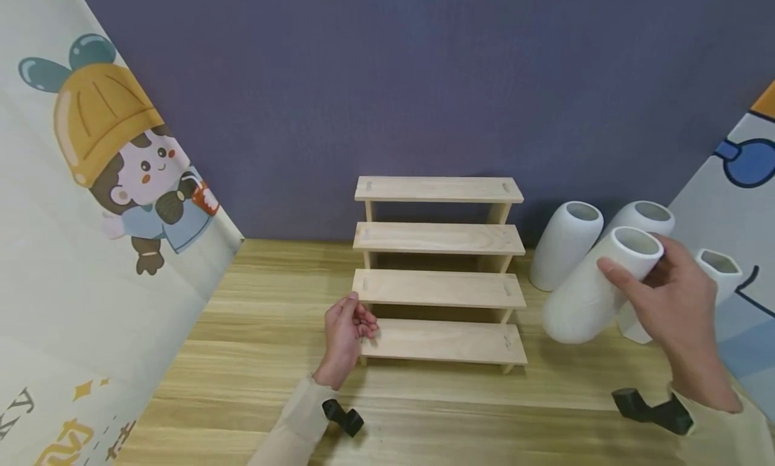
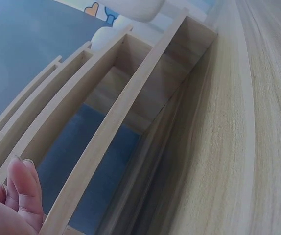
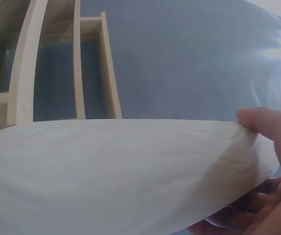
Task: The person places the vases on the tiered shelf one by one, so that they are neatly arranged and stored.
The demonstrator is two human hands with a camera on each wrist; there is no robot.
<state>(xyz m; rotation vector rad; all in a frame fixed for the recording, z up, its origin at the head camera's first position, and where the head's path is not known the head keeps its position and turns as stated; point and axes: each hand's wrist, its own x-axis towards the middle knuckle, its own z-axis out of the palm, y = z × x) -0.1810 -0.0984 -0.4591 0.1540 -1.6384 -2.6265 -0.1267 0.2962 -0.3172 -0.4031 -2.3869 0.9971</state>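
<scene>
The right hand (image 1: 681,298) is gripping a tilted vase (image 1: 578,301). The left hand (image 1: 344,331), loosely curled, is resting at the rack (image 1: 438,288)'s left edge.

On the pale printed wall panel (image 1: 121,331) to my left, I can read the slanted dark letters "ky" (image 1: 17,411), cut off by the edge of my head view; below them stand a larger orange character (image 1: 63,444) and a brown one (image 1: 121,441); both are partly cropped, and I cannot make them out.
</scene>
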